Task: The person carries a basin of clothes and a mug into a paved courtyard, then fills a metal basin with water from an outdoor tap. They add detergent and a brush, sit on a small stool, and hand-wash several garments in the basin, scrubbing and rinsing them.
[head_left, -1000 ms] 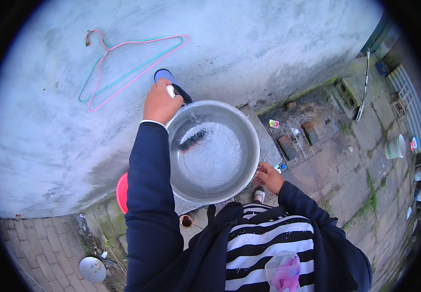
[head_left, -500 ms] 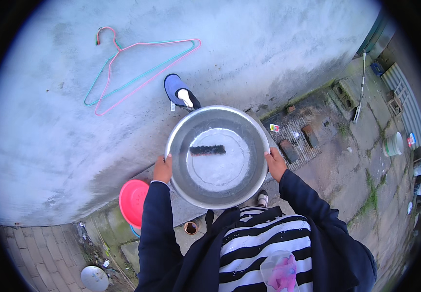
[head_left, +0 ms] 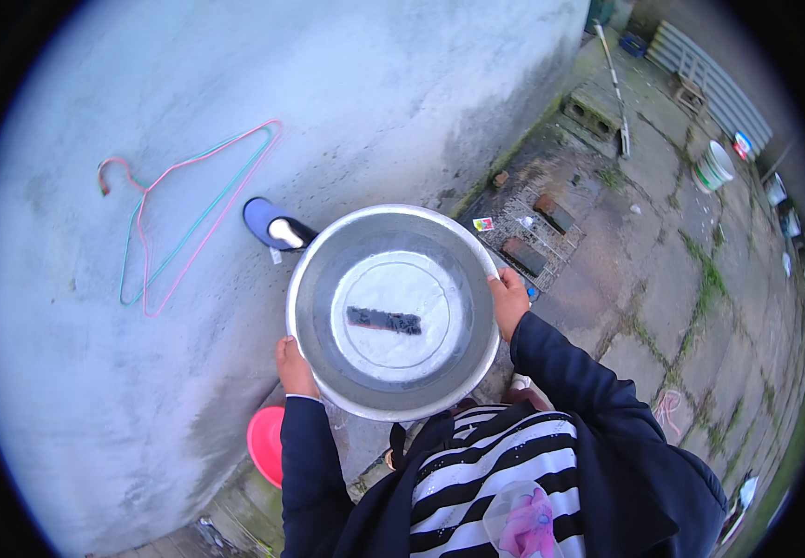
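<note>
Both hands' grip closed on metal basin (head_left: 393,312) rim, left hand (head_left: 293,365), right hand (head_left: 508,299), blue shoe (head_left: 275,227) just beyond, hangers (head_left: 179,219) lying left.

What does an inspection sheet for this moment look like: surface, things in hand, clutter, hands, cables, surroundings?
Surface: pale concrete slab, bare and stained.
Things in hand: round metal basin held level, with shallow water and a dark flat strip lying in the middle.
Clutter: two wire hangers, one pink and one teal, lying on the slab; blue shoe beside the basin; pink bowl below the slab edge.
Hands: left hand grips the basin's near-left rim; right hand grips the right rim.
Cables: nothing seen.
Surroundings: paved yard with weeds in the joints, bricks on a drain grate, white bucket, long pole.
</note>
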`<state>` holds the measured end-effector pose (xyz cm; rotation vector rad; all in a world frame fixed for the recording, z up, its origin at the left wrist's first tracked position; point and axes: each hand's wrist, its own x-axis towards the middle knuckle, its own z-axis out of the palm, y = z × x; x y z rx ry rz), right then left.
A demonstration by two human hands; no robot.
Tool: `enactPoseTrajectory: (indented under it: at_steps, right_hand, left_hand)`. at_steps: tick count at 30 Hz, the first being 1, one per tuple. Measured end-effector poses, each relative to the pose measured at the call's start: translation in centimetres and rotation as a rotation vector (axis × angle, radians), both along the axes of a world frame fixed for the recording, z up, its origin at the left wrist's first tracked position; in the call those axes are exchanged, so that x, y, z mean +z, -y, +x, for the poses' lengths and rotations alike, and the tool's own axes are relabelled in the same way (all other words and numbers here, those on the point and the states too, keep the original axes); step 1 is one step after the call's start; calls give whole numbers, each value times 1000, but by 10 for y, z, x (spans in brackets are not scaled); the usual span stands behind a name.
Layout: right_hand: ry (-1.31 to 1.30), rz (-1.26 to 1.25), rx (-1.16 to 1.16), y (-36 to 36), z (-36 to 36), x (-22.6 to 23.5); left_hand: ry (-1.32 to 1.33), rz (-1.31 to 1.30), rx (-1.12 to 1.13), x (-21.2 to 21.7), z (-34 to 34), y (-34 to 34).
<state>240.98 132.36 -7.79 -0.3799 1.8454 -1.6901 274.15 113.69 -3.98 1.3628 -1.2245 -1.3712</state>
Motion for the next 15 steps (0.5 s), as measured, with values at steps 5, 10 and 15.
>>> enactPoseTrajectory:
  at_steps: [5,10,15]
  right_hand:
    - [81,-31,-149,-66,-21,21]
    - [-90,-1,-367,-148,-38,4]
    - [-94,9,-700,-289,-45,1]
  left_hand:
    - [101,-79,-213,36,-62,-22]
    - [98,-149,-496,60,-136,-68]
    - [155,-124,-716,44,-233,-144]
